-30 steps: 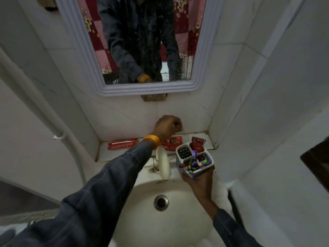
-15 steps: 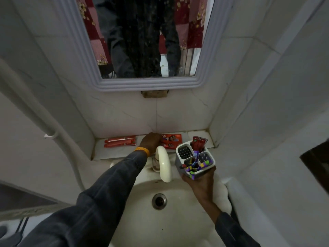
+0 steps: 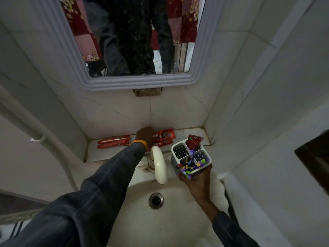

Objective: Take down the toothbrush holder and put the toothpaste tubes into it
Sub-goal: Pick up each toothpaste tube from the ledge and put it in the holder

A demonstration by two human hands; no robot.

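Note:
My right hand (image 3: 196, 182) holds a white and grey toothbrush holder (image 3: 179, 152) with four compartments from below, over the right side of the sink. One red toothpaste tube (image 3: 194, 141) stands in its far compartment, and colourful toothbrushes (image 3: 189, 164) fill the near ones. My left hand (image 3: 145, 135) rests palm down on the left end of a red toothpaste tube (image 3: 164, 136) lying on the ledge behind the tap. Whether the fingers have closed on it is hidden. Two more red tubes (image 3: 114, 142) lie further left on the ledge.
A white tap (image 3: 159, 164) curves over the white basin (image 3: 124, 216) with its metal drain (image 3: 156, 200). A mirror in a grey frame (image 3: 138, 82) hangs above the tiled ledge (image 3: 106, 154). Tiled walls close in on both sides, and a white pipe (image 3: 51, 150) runs down the left.
My left hand dropped from above the ledge down onto the toothpaste tube behind the tap. The holder in my right hand stayed about where it was.

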